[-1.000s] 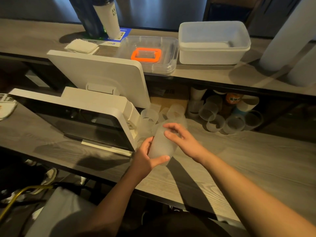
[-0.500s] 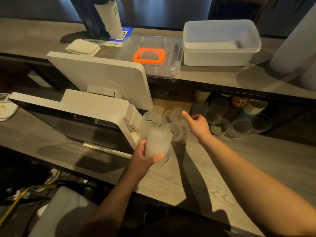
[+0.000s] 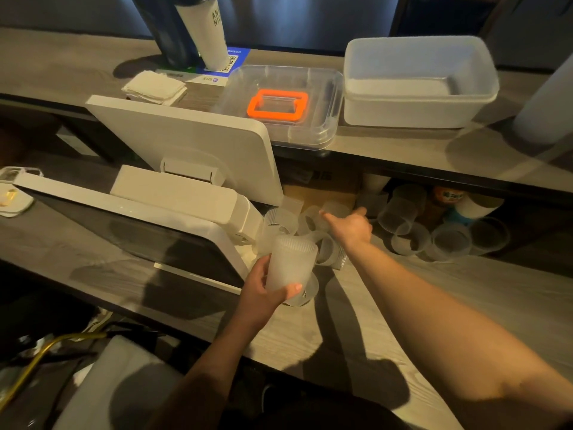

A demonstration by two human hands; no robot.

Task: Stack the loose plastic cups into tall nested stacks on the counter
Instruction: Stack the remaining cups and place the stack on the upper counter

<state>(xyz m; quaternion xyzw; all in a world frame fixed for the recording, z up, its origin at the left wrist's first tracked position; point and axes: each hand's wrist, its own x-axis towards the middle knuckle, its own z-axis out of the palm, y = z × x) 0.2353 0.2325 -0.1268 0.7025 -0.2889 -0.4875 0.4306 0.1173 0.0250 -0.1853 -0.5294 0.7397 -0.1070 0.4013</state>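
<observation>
My left hand (image 3: 262,291) grips a frosted ribbed cup stack (image 3: 290,265), upside down and tilted, just above the wooden counter (image 3: 387,305). My right hand (image 3: 350,226) stretches forward over several loose frosted cups (image 3: 328,246) lying behind the stack, its fingers extended toward one cup (image 3: 335,209) at the back; nothing is held in it. More clear cups (image 3: 403,225) lie on their sides under the upper shelf to the right.
A white point-of-sale terminal (image 3: 173,212) stands immediately left of the cups. The upper shelf (image 3: 403,144) carries a clear lidded box with an orange handle (image 3: 279,102), a white tub (image 3: 415,85), napkins (image 3: 153,86) and a tumbler (image 3: 207,29).
My right hand let go of the stack and reached forward to the loose cups at the back. The left hand kept the stack, shifting it slightly forward.
</observation>
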